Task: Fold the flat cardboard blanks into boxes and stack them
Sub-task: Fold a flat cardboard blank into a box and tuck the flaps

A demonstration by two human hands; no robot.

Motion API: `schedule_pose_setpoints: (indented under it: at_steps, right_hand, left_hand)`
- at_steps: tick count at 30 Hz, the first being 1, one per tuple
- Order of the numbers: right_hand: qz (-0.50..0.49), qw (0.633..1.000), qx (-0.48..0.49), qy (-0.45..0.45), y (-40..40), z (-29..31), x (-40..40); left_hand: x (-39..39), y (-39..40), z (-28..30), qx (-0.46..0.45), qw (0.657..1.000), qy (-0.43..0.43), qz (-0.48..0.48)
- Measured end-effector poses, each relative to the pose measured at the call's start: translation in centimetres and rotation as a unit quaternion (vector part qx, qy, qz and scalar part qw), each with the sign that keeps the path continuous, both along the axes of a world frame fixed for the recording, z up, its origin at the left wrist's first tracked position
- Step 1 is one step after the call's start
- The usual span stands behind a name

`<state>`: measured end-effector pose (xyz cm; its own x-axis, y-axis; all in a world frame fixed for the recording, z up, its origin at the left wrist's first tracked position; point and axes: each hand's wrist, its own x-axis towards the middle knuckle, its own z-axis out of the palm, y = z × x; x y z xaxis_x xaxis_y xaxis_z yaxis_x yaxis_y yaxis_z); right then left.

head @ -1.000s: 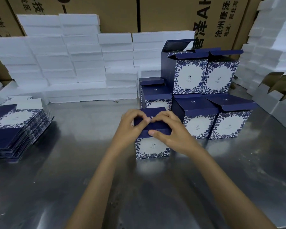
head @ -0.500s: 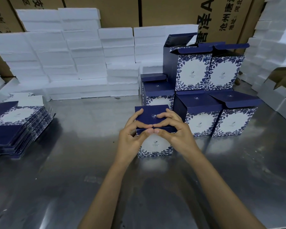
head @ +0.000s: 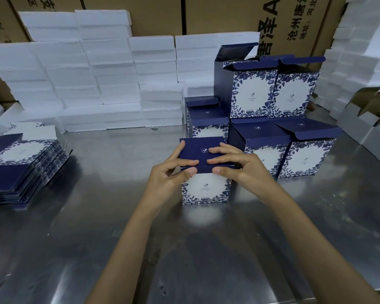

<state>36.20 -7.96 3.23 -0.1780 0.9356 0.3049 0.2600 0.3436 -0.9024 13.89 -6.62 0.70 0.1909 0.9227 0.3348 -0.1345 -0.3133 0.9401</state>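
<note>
The box (head: 204, 172) is sitting upright on the steel table (head: 97, 249), roughly mid-table and just in front of the stack of finished boxes (head: 270, 119) toward the far right edge. The left hand (head: 169, 174) and the right hand (head: 235, 165) are both working the navy lid: fingers are lying spread on the top panel while the thumbs are pinching up under the front lip, so each hand is clamping that folded edge.

My read is that the lid tuck is getting pressed home. This thing is looking like thin printed card, hollow, so I'm guessing it's really light and a bit springy. Squeezing the walls would probably be denting them, and the glossy print is likely sliding a little on that polished metal. I'd be holding it by the top edges and corners where the folds are stiffening it, not mid-panel.

The pile of flat blanks (head: 20, 159) is waiting at the left edge, well apart, with white foam blocks (head: 97, 80) lining the back.
</note>
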Motion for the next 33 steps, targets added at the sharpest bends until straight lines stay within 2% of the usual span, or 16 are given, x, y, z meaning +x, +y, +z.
schedule_pose_setpoints:
  at_steps: [6, 11, 14, 16, 18, 20, 25, 31, 33]
  right_hand:
    - [-0.07, 0.996, 0.022, 0.05, -0.6, -0.5, 0.2]
    - [-0.007, 1.0, 0.007, 0.008, -0.7, 0.1, 1.8]
    - [-0.078, 0.996, 0.046, 0.02, -1.3, -0.1, 1.6]
    - [-0.168, 0.976, 0.129, -0.04, -1.7, -0.7, 0.7]
    - [-0.25, 0.923, 0.234, -0.176, -2.0, -1.4, -0.5]
    - [-0.297, 0.865, 0.277, -0.295, -1.9, -1.9, -1.6]
    - [-0.32, 0.817, 0.173, -0.447, -1.0, -2.3, -3.0]
    - [-0.356, 0.772, 0.16, -0.502, 1.1, -2.3, -2.4]
    - [-0.356, 0.768, 0.164, -0.507, 1.3, -2.7, -2.2]
  left_hand:
    - [-0.2, 0.0, 0.2, 0.01, 1.0, 0.008, 0.02]
    - [-0.6, 0.0, 0.9, -0.008, 0.999, 0.042, 0.007]
    - [-0.3, -0.6, 0.7, -0.021, 1.0, 0.009, 0.02]
    - [0.4, -1.1, 0.3, -0.018, 0.998, -0.014, 0.051]
    - [1.4, -1.0, -0.3, 0.008, 0.996, 0.007, 0.093]
    - [2.5, -0.3, -0.8, 0.037, 0.989, 0.046, 0.138]
    - [4.6, 1.9, -1.2, 0.059, 0.975, 0.087, 0.195]
    - [6.0, 4.1, -0.8, 0.055, 0.969, 0.099, 0.218]
    - [6.2, 4.2, -1.1, 0.064, 0.965, 0.108, 0.231]
